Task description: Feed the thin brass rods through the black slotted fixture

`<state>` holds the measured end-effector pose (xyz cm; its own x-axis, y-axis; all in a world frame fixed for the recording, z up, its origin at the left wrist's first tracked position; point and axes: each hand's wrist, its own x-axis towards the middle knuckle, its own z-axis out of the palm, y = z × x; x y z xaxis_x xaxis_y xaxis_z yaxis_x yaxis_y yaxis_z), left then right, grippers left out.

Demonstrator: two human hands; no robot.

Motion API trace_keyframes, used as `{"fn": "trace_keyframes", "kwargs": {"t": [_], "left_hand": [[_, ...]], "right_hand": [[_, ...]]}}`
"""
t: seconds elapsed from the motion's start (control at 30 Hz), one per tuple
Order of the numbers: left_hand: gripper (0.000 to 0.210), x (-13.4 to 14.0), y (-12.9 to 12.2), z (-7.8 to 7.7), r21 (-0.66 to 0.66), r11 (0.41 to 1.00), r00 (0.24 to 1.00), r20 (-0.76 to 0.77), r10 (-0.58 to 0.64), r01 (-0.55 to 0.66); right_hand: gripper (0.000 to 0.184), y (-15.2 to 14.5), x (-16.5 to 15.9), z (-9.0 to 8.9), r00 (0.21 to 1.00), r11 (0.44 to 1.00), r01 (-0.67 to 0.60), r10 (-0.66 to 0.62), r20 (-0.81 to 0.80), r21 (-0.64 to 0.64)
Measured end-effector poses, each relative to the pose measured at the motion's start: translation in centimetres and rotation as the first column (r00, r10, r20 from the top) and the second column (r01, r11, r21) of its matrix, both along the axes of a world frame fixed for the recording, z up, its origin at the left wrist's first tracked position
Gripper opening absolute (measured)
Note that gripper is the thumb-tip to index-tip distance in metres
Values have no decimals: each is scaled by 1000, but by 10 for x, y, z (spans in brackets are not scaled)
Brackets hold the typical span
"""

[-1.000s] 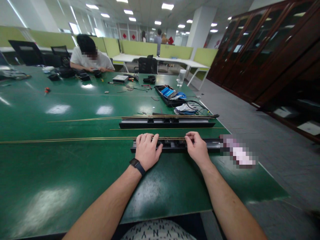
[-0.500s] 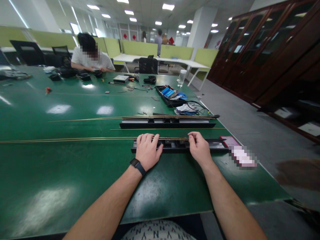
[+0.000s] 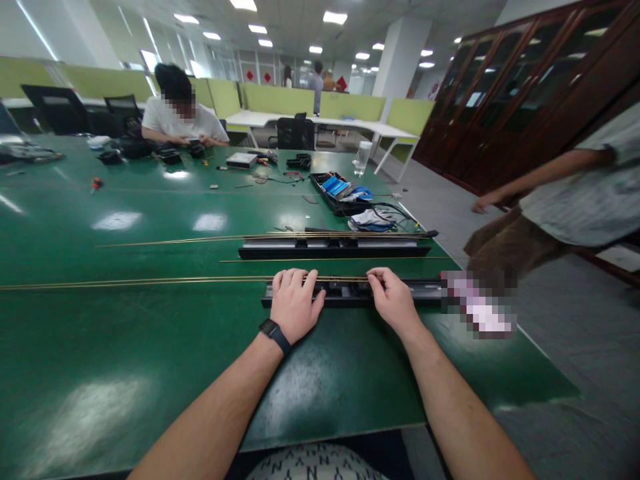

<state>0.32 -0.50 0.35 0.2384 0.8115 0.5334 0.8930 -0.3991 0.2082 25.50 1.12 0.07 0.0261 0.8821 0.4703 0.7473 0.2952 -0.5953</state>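
Observation:
My left hand (image 3: 295, 301), with a dark watch (image 3: 275, 335) on its wrist, lies over the near black rail (image 3: 345, 302), fingers and thumb apart. Thin gold-coloured rods (image 3: 150, 282) run under its fingertips and stretch far left over the table. Farther right along the rail, my right hand (image 3: 394, 299) pinches a gold-coloured rod between thumb and fingertips; how many rods are in the pinch is not clear. The black rail has a pale strip and dark blocks, partly hidden by both hands.
A second black rail (image 3: 335, 252) with rods lies beyond, a single rod (image 3: 330, 259) between. A black tray (image 3: 333, 199) with blue items stands farther back. Right, a phone-like object (image 3: 480, 308) lies near the table edge. A person (image 3: 565, 193) is beside it; another sits across.
My right hand has slid slightly left along the rail, still pinching. My left hand stays in place. A person has come into view at the right.

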Motion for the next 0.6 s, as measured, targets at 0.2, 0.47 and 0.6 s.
{"fn": "trace_keyframes", "kwargs": {"t": [0.2, 0.47, 0.6], "left_hand": [[38, 0, 0, 1, 2, 1000, 1000, 2, -5, 5], [38, 0, 0, 2, 12, 1000, 1000, -13, 0, 0], [38, 1, 0, 1, 16, 1000, 1000, -16, 1, 0]], "right_hand": [[24, 1, 1, 2, 1000, 1000, -3, 3, 17, 11], [27, 1, 0, 0, 1000, 1000, -2, 2, 11, 22], [25, 2, 2, 0, 1000, 1000, 4, -4, 8, 22]]}}
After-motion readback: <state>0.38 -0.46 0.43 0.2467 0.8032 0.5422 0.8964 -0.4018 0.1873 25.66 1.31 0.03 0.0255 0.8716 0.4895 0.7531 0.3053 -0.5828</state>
